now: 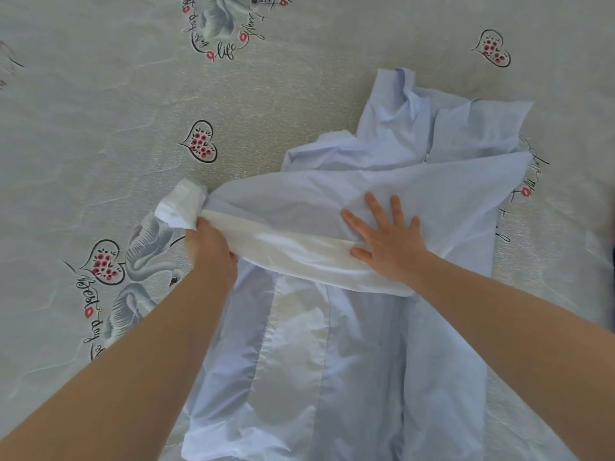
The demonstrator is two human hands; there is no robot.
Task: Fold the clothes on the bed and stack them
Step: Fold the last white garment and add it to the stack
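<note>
A pale blue shirt [359, 354] with white panels lies spread on the bed, its body running from the near edge toward the upper right. One sleeve [299, 227] is drawn across the shirt toward the left, ending in a white cuff [181, 206]. My left hand [209, 251] is closed on the sleeve just behind that cuff. My right hand [386, 241] lies flat with fingers spread on the sleeve near the shoulder, pressing it down. The collar end [399, 94] is crumpled at the far side.
The bed is covered by a grey-green sheet [100, 128] printed with swans, hearts and script. Bare sheet extends to the left and far side of the shirt. No other garment shows.
</note>
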